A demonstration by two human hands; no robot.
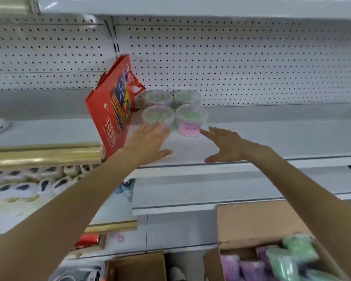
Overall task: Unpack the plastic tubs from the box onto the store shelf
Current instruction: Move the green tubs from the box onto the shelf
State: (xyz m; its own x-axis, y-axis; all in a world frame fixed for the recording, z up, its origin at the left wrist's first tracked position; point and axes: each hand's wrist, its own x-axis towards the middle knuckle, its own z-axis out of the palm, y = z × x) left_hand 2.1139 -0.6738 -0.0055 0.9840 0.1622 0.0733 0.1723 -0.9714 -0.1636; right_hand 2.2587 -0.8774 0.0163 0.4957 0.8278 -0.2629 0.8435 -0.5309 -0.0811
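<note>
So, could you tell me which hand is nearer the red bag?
Left. The left hand is right beside the red bag; the right hand is farther off.

Both bare arms stretched forward and up, nearly straight. Left hand (pixel 148 141) open, palm down, fingers together and extended — thumb splayed to the right. Right hand (pixel 224 146) open too, fingers spread and pointing up-left, thumb angled down — hands apart, neither gripping.

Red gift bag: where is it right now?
Head view, left of centre: the red gift bag stands tilted on the white shelf, against the pegboard, just left of the four tubs.
</note>
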